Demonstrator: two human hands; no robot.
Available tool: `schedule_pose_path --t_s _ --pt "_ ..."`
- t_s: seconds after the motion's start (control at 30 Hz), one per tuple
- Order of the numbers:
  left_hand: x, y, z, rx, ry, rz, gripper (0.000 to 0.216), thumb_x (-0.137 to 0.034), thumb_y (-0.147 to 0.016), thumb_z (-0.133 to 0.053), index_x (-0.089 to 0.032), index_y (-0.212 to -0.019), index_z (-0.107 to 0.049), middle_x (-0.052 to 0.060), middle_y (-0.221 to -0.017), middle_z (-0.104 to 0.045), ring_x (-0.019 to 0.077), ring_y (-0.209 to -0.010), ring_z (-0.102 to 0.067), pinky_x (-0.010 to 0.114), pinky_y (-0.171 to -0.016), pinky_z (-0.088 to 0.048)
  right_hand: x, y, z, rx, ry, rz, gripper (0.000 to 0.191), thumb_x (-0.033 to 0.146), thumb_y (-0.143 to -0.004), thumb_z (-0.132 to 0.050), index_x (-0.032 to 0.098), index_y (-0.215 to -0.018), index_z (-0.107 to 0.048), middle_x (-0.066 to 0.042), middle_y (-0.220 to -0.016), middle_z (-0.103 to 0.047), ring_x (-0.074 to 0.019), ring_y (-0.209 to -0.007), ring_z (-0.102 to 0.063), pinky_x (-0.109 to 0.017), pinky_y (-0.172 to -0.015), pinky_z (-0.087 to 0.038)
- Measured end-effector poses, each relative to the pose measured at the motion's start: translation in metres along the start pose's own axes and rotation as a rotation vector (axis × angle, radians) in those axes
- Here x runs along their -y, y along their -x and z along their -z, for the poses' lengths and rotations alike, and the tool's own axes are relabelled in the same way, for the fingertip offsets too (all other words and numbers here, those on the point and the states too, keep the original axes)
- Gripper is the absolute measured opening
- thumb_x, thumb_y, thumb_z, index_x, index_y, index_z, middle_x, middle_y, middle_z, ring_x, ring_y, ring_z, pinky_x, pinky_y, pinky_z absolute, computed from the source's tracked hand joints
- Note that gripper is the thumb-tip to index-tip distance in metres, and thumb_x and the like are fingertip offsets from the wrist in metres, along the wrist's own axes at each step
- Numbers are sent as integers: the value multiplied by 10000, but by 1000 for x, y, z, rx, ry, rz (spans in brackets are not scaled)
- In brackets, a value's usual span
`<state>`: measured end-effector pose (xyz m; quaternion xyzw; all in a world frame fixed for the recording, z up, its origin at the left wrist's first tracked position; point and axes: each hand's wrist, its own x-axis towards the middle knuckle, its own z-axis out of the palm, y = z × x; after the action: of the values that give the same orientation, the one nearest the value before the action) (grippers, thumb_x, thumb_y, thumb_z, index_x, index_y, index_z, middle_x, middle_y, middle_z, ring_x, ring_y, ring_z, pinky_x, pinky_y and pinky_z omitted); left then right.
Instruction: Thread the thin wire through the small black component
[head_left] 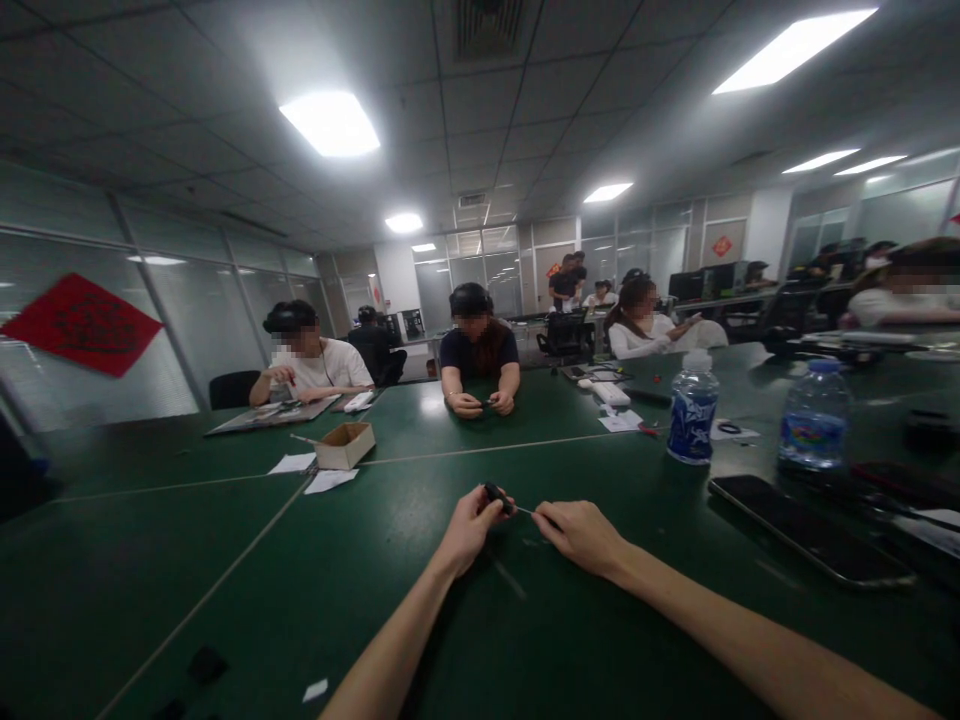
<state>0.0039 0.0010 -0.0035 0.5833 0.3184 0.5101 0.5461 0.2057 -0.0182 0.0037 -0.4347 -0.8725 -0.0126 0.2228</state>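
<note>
- Table (247, 590), green with pale seams, under both forearms.
- Ahead to the left, an open cardboard box (345, 447) beside white papers (330, 481), well apart from the hands.
- Across the table, a person in a dark top (478, 350), hands close together; farther left, a person in a white top (334, 365).
- To the right, upright, a bottle with a blue label (691, 418) and a blue-capped bottle (815, 415); nearer, a dark phone (810, 528) lying flat beyond the right forearm.
- Low at left, a white scrap (316, 690) and a blurred dark lump (208, 663).
- In front, over the table, a small black piece (498, 496), pinched and partly covered by the left hand (472, 525).
- Long axis of the piece slanting from far left to near right, near end toward the right hand (581, 532).
- Thin metal shaft (525, 511), almost level, pointing left at the piece, rear end clamped and hidden in the right fingers; contact at the tip too small to tell.
</note>
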Motion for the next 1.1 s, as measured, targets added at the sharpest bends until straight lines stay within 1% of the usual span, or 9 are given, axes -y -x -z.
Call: schedule_pose_path --t_s 0.23,0.4,0.57,0.6,0.73,0.8,0.9,1.0,1.1 --pt "1 0 1 3 9 13 408 -425 -679 -725 -125 -915 -581 99 -937 -634 206 -876 -598 355 -864 -451 3 1 5 33 -36 -15 317 286 -954 -320 173 -869 -604 -26 -739 -637 -119 -620 -580 -210 -576 -402" --pt "-1 1 -1 -6 16 6 396 -420 -689 -716 -130 -923 -579 102 -957 -633 211 -902 -592 364 -889 -443 5 0 6 18 -32 -12 316 294 -954 -327 172 -870 -607 -32 -748 -641 -133 -643 -594 -220 -583 -403" --pt "0 0 -2 110 -74 12 316 -383 -722 -689 -134 -898 -605 98 -935 -643 222 -928 -583 356 -898 -431 8 -1 7 -41 -87 -54 323 287 -955 -301 177 -945 -604 -37 -779 -646 -138 -666 -596 -226 -605 -412" --pt "1 0 -2 109 -72 6 308 -379 -728 -682 -135 -899 -603 96 -931 -641 221 -927 -582 353 -895 -431 8 -1 7 -43 -94 -57 327 289 -954 -299 178 -948 -606 -36 -778 -646 -136 -663 -594 -227 -609 -414" --pt "5 -1 -1 5 21 -21 325 -375 -730 -679 -141 -926 -566 79 -929 -620 201 -902 -579 340 -872 -436 7 -1 6 -19 -81 -61 330 300 -945 -309 183 -900 -614 -26 -741 -646 -129 -635 -588 -229 -608 -411" --pt "6 -1 -1 -18 23 -14 341 -374 -721 -688 -145 -936 -556 80 -944 -612 198 -902 -577 340 -874 -433 6 -2 4 -5 -44 -67 326 303 -939 -323 186 -873 -620 -27 -732 -650 -132 -630 -592 -232 -606 -406" --pt "5 0 -2 -36 29 -13 374 -388 -728 -681 -155 -982 -537 85 -962 -605 194 -901 -577 352 -881 -431 6 -3 4 6 10 -66 323 304 -933 -336 190 -860 -629 -28 -726 -654 -141 -635 -600 -237 -608 -403" --pt "4 1 -2 -37 45 -18 438 -384 -737 -671 -179 -1080 -491 84 -981 -600 194 -900 -583 365 -880 -437 7 -3 5 21 17 -71 327 307 -935 -334 191 -865 -631 -27 -730 -654 -139 -634 -600 -236 -610 -410" --pt "3 1 -3 -24 9 -29 399 -362 -747 -657 -183 -1062 -492 77 -969 -602 192 -898 -585 357 -874 -441 9 -2 7 46 3 -78 322 303 -938 -333 194 -881 -630 -25 -743 -654 -130 -632 -593 -227 -609 -418"
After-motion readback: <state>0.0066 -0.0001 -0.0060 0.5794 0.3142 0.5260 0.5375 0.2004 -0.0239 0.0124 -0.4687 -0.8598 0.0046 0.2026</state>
